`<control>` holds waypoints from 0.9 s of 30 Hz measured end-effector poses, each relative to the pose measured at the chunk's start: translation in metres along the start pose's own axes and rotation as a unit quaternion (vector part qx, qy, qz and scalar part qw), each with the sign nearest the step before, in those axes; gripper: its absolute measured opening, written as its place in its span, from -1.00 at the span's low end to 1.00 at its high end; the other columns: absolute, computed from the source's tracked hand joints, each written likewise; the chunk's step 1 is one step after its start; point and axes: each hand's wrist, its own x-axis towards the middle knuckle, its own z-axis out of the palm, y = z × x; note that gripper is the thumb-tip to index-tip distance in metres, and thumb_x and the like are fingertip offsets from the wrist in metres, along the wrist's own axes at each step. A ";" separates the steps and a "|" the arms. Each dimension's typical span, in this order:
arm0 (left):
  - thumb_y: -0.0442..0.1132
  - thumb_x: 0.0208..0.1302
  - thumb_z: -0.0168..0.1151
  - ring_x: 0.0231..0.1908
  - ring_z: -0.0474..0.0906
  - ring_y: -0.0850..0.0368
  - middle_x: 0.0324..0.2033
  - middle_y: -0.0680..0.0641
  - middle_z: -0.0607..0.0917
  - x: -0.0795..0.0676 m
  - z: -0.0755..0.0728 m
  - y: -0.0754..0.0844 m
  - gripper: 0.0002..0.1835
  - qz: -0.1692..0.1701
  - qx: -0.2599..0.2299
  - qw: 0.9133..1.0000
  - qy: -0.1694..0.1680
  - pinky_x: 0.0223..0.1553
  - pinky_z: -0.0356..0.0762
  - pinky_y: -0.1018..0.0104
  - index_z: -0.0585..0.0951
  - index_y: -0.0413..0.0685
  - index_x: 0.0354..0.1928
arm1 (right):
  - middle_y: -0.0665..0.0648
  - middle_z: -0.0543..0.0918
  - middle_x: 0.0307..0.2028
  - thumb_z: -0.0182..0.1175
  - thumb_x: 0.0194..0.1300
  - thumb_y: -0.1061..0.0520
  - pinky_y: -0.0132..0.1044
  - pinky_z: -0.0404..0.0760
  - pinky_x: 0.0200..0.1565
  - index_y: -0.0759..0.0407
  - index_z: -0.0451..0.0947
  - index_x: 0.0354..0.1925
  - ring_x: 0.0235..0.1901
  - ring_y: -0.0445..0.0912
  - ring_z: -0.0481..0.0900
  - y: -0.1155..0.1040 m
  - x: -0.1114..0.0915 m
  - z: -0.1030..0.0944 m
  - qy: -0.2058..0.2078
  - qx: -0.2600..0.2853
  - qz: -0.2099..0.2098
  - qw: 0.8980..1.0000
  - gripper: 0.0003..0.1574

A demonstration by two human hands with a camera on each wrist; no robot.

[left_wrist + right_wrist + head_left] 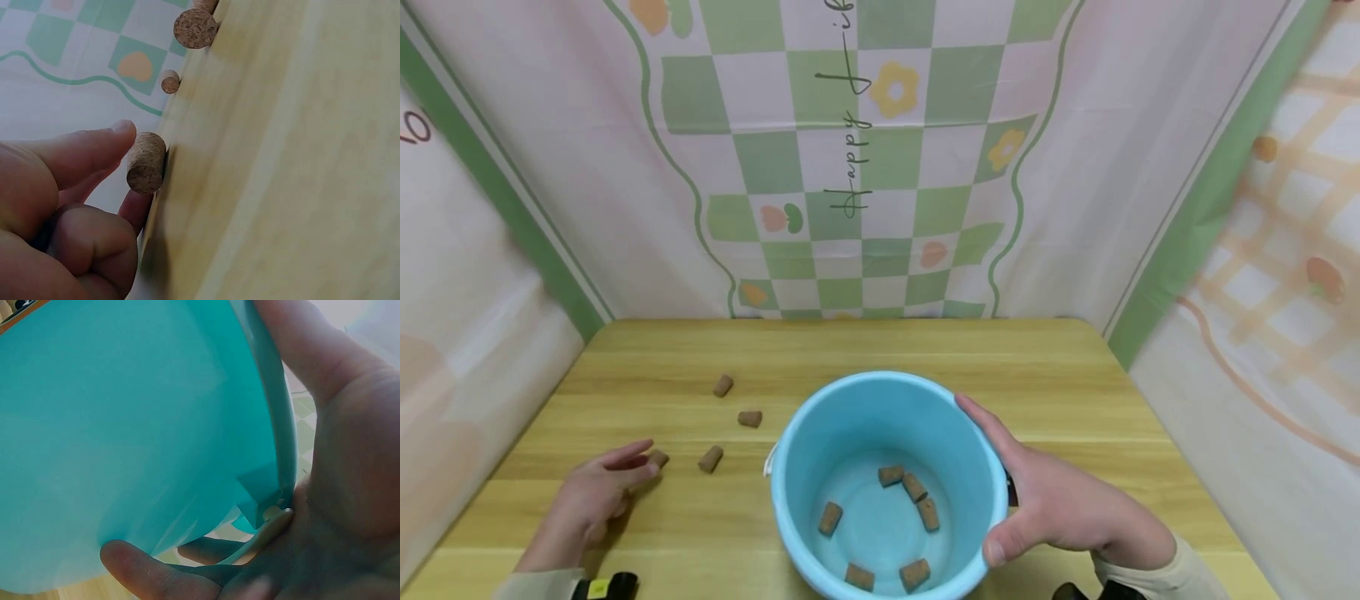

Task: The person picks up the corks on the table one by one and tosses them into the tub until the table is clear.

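At the table's left side my left hand [597, 493] reaches to a brown cork [147, 164]. Its thumb and a finger lie at opposite ends of the cork, with little or no gap; the cork stays on the tabletop. On the right, my right hand [1060, 500] grips the rim and outer wall of a light blue bucket [797, 450]. Several corks lie on the bucket's floor, among them one cork [831, 518] by the left wall. In the right wrist view, fingers [147, 569] press the bucket's outside beside the handle mount [259, 494].
Three more corks lie between the left hand and the bucket: a far cork [723, 385], a middle cork [749, 418] and a nearer cork [711, 458]. A white handle end [770, 460] juts from the bucket's left. Patterned cloth [865, 167] hangs behind the wooden table [1000, 350].
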 end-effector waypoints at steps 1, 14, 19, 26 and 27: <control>-0.13 0.02 0.44 -0.67 0.29 0.33 0.08 -0.14 0.51 0.000 0.000 0.000 -0.23 -0.001 0.005 1.000 0.004 -0.63 0.36 0.41 0.36 -0.12 0.29 | 0.32 0.15 0.29 0.50 -0.07 0.11 -0.06 0.51 -0.07 -0.16 -0.50 0.45 0.12 0.20 0.35 0.000 0.000 0.000 0.000 -0.001 -0.001 1.000 0.56; -0.08 0.05 0.42 -0.30 0.43 0.10 0.08 -0.15 0.55 0.000 0.003 0.002 -0.38 -0.006 0.071 0.997 0.032 -0.43 0.43 0.31 0.51 -0.09 0.18 | 0.35 0.14 0.28 0.50 -0.08 0.15 -0.06 0.52 -0.08 -0.16 -0.50 0.44 0.10 0.22 0.36 0.000 0.000 0.000 0.001 0.002 0.000 1.000 0.56; -0.05 0.06 0.41 -0.02 0.39 -0.09 0.11 -0.17 0.52 0.000 0.001 0.002 -0.35 0.001 0.093 0.995 0.026 -0.23 0.42 0.19 0.47 -0.07 0.21 | 0.36 0.15 0.28 0.50 -0.09 0.14 -0.06 0.53 -0.08 -0.16 -0.50 0.45 0.10 0.21 0.36 0.001 0.000 0.000 0.003 -0.002 -0.005 1.000 0.56; -0.05 0.10 0.37 0.07 0.34 -0.20 0.06 -0.19 0.55 -0.001 -0.001 0.001 -0.41 0.023 0.118 0.992 0.027 -0.09 0.34 0.04 0.51 -0.12 0.17 | 0.35 0.15 0.28 0.50 -0.08 0.14 -0.06 0.53 -0.09 -0.14 -0.50 0.45 0.10 0.20 0.37 0.001 0.000 0.000 0.001 0.001 -0.007 1.000 0.56; -0.06 0.10 0.36 0.07 0.34 -0.21 0.05 -0.18 0.56 -0.001 -0.001 0.001 -0.42 0.025 0.122 0.992 0.029 -0.08 0.32 0.04 0.51 -0.13 0.16 | 0.35 0.15 0.28 0.50 -0.08 0.13 -0.05 0.53 -0.09 -0.14 -0.51 0.44 0.10 0.21 0.37 0.001 0.000 0.000 0.001 0.002 -0.007 1.000 0.56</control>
